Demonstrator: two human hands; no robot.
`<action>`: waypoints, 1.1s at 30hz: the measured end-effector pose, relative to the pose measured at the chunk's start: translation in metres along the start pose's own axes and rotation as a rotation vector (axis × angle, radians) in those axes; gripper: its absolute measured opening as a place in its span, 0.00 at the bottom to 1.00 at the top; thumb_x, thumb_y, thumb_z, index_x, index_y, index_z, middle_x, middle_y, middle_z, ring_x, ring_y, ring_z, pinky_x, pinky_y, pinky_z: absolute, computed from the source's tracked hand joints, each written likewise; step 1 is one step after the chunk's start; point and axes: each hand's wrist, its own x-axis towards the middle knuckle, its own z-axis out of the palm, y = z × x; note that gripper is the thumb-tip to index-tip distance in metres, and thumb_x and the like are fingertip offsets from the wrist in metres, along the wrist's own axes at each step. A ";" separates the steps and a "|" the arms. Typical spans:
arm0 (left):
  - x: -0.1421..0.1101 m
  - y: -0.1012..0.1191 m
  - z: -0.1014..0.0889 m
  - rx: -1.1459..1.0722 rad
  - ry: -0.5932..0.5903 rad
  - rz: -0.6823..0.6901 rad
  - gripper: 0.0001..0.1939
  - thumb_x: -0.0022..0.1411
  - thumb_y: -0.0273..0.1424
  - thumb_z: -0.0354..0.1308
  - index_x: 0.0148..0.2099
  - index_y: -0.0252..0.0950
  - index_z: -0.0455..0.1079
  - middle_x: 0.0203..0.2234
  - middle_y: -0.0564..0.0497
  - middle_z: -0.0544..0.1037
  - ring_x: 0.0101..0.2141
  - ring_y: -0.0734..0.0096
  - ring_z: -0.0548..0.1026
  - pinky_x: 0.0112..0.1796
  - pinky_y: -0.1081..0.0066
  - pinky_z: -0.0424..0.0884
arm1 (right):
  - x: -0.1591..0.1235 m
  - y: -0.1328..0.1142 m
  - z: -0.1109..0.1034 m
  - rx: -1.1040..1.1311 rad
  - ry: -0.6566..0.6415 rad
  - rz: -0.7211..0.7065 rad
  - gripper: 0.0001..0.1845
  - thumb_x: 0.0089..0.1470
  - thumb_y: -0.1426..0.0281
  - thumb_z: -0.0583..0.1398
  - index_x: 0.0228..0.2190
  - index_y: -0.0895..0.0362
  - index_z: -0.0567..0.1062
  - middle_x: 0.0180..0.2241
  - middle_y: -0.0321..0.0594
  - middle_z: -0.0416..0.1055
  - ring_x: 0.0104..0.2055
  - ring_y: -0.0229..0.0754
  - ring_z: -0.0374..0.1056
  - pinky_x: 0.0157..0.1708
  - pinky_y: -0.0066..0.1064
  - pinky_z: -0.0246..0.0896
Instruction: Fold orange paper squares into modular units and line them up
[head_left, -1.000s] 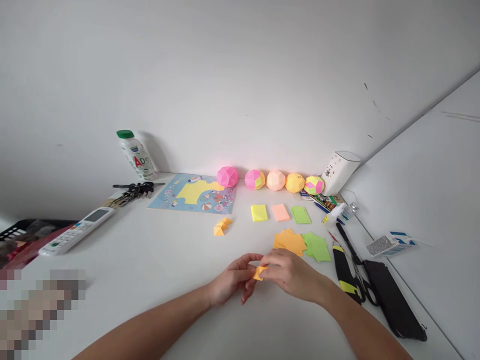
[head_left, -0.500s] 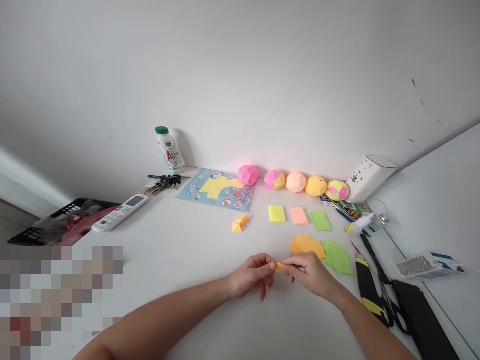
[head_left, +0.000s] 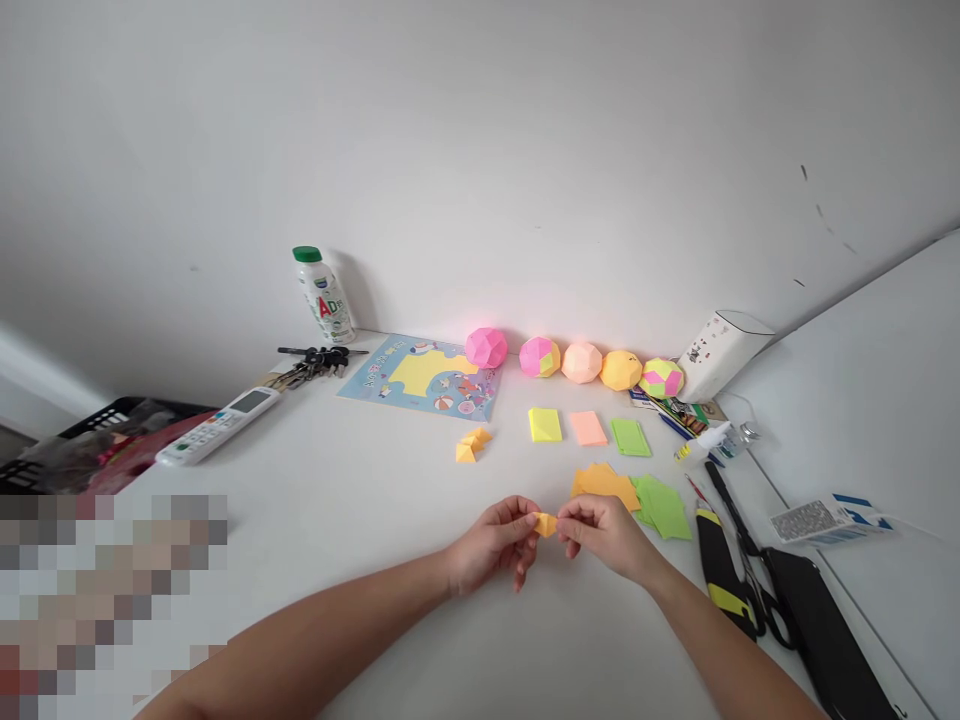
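Note:
Between my two hands is a small folded orange paper piece (head_left: 546,524). My left hand (head_left: 495,543) pinches its left end between thumb and fingers. On its right end, the fingertips of my right hand (head_left: 606,532) are closed. Beyond my left hand lie several folded orange paper units (head_left: 472,445) close together. Loose orange paper sheets (head_left: 606,485) fan out just past my right hand, overlapping loose green sheets (head_left: 664,508). Farther back sit a yellow paper stack (head_left: 544,425), a peach paper stack (head_left: 589,428) and a green paper stack (head_left: 630,437).
Faceted paper balls, among them a pink ball (head_left: 487,348), line the wall. At right lie a utility knife (head_left: 721,570), scissors (head_left: 750,580), a black phone-like slab (head_left: 832,630) and a glue bottle (head_left: 701,443). Leftward are a remote (head_left: 217,428), keys (head_left: 322,362) and a bottle (head_left: 324,300).
My hands have drawn slightly apart, so more of the orange folded piece shows between them. The whole view has shifted a little, moving the table things leftward.

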 end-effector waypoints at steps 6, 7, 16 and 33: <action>0.001 -0.005 0.006 0.026 0.127 0.042 0.20 0.57 0.41 0.53 0.47 0.37 0.56 0.24 0.54 0.66 0.19 0.75 0.67 0.16 0.73 0.67 | 0.000 -0.001 0.000 -0.019 0.072 -0.063 0.11 0.49 0.62 0.60 0.26 0.58 0.74 0.22 0.35 0.69 0.24 0.38 0.67 0.28 0.29 0.64; 0.001 -0.008 0.008 0.062 0.179 0.081 0.21 0.58 0.40 0.52 0.49 0.36 0.54 0.27 0.52 0.66 0.22 0.73 0.68 0.18 0.71 0.69 | 0.001 -0.002 0.000 -0.015 0.115 -0.075 0.12 0.49 0.61 0.60 0.27 0.58 0.74 0.21 0.35 0.68 0.23 0.38 0.66 0.27 0.29 0.64; -0.020 -0.028 0.015 1.490 -0.136 0.488 0.29 0.60 0.40 0.47 0.59 0.29 0.55 0.58 0.35 0.57 0.59 0.48 0.49 0.58 0.49 0.43 | 0.064 -0.029 0.046 -0.040 0.190 -0.157 0.10 0.49 0.65 0.57 0.24 0.58 0.73 0.20 0.35 0.68 0.19 0.34 0.63 0.22 0.25 0.62; -0.025 -0.016 0.016 1.783 -0.297 0.463 0.34 0.60 0.46 0.42 0.63 0.32 0.46 0.60 0.40 0.55 0.60 0.52 0.49 0.58 0.52 0.39 | 0.123 -0.008 0.105 -0.236 0.262 -0.122 0.08 0.50 0.73 0.54 0.25 0.58 0.73 0.21 0.33 0.71 0.13 0.31 0.61 0.13 0.22 0.54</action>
